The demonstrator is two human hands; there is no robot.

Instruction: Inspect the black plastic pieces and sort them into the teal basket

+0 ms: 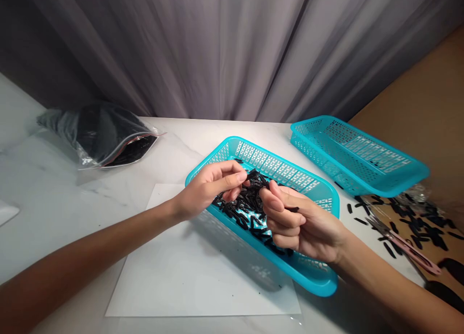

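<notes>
Over a turquoise plastic basket [217, 152], both hands are raised close together. My left hand [217, 184] is closed in a pinch, thumb and forefinger on the tip of a small black piece. My right hand [293, 218] is closed too, thumb against curled fingers, with a short black strip [293, 209] sticking out between them. Its fingertips meet the other side of the dark pieces between the hands; exactly what they pinch there is partly hidden. Many slim black pieces [241, 220] lie loose in the basket below.
A second turquoise basket [398, 179] stands at the back right. Beside it are scattered black pieces [416, 225] and scissors with pink handles [413, 252]. An unsealed zip bag [105, 131] of black material lies at the left. A white sheet [174, 276] is under the near basket; a grey curtain [203, 49] hangs behind.
</notes>
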